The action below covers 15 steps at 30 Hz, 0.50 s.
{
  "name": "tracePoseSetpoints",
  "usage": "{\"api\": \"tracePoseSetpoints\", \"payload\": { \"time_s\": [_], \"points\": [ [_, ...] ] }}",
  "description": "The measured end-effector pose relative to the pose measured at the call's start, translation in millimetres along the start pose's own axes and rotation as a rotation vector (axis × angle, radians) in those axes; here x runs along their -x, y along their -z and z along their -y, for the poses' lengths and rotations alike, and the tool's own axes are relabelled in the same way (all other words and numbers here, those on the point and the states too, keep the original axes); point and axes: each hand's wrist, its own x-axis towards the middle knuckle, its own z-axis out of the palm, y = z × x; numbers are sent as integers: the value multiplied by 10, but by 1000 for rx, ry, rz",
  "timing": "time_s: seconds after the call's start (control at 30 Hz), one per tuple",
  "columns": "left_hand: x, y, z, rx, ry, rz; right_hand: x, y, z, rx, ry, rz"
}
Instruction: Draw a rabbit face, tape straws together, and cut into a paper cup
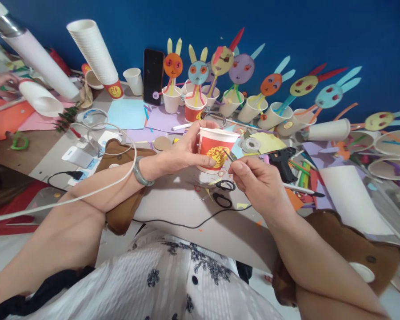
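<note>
In the middle of the head view, my left hand [186,153] is wrapped round a red paper cup [208,144] with a white rim and a yellow printed emblem. The cup stands nearly upright above the table. My right hand [256,180] pinches a thin, dark, pointed tool [229,154] between thumb and forefinger. Its tip is at the yellow emblem; whether it pierces the wall I cannot tell. Most of the tool is hidden by my fingers. Black-handled scissors [224,193] lie on the table just below the cup.
Behind the cup stand several paper cups bearing rabbit-faced discs [198,72]. A tall stack of cups [93,51] and a phone [153,75] are farther left. A black glue gun [282,163] lies right. A white cable [133,151] crosses my left forearm. Another person's hand [3,84] is at far left.
</note>
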Motion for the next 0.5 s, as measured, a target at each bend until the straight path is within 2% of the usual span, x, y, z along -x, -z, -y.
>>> {"api": "tracePoseSetpoints", "payload": {
  "time_s": [0.27, 0.5],
  "points": [
    [-16, 7, -5, 6, -38, 2, -6, -18, -27, 31, 18, -7],
    [-14, 31, 46, -93, -68, 33, 16, -40, 6, -25, 14, -32]
  ]
}}
